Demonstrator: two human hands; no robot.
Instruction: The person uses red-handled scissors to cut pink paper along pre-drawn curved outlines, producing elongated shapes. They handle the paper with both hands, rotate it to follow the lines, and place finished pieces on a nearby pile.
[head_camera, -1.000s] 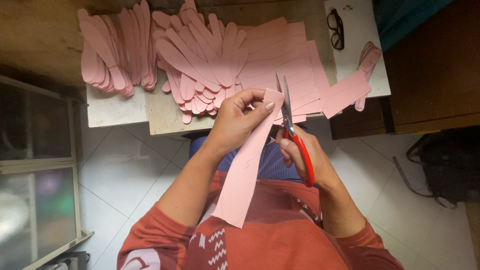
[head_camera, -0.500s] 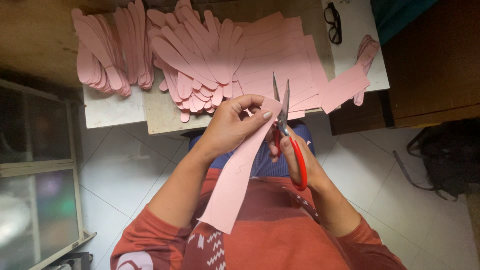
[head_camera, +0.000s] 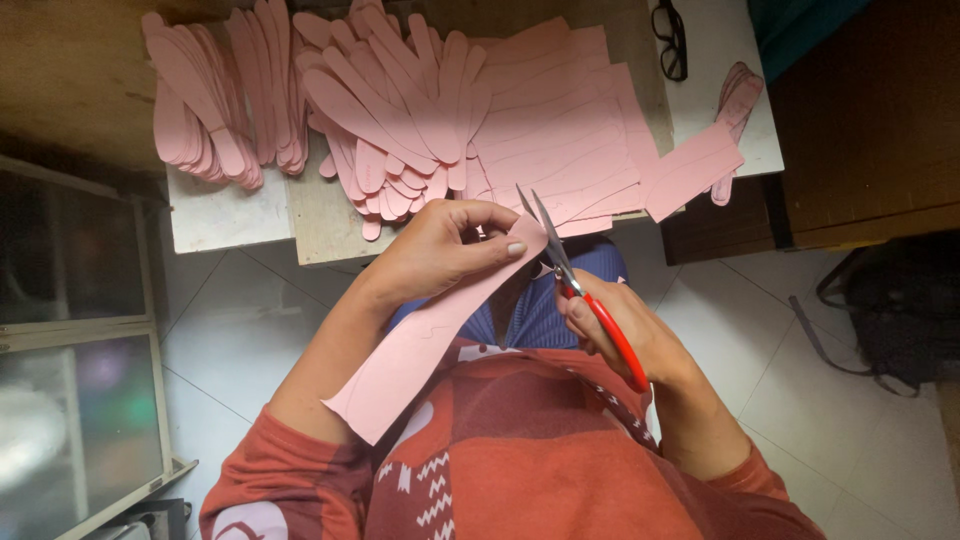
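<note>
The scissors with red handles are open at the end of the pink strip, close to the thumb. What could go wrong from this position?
1. The left hand pinches the pink strip right beside the blades of the scissors, so its thumb could be nicked.
2. The long strip hangs free over the lap; it may twist and pull the cut off its drawn line.
3. The pink sheet overhangs the table edge and could slide off.

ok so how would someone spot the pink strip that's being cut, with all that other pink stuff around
Start at the low table heaped with pink cut-outs, then drop below its near edge to the two hands. The long pink strip hangs diagonally from the left hand, beside the red-handled scissors. It alone is off the table, held in the air.
</note>
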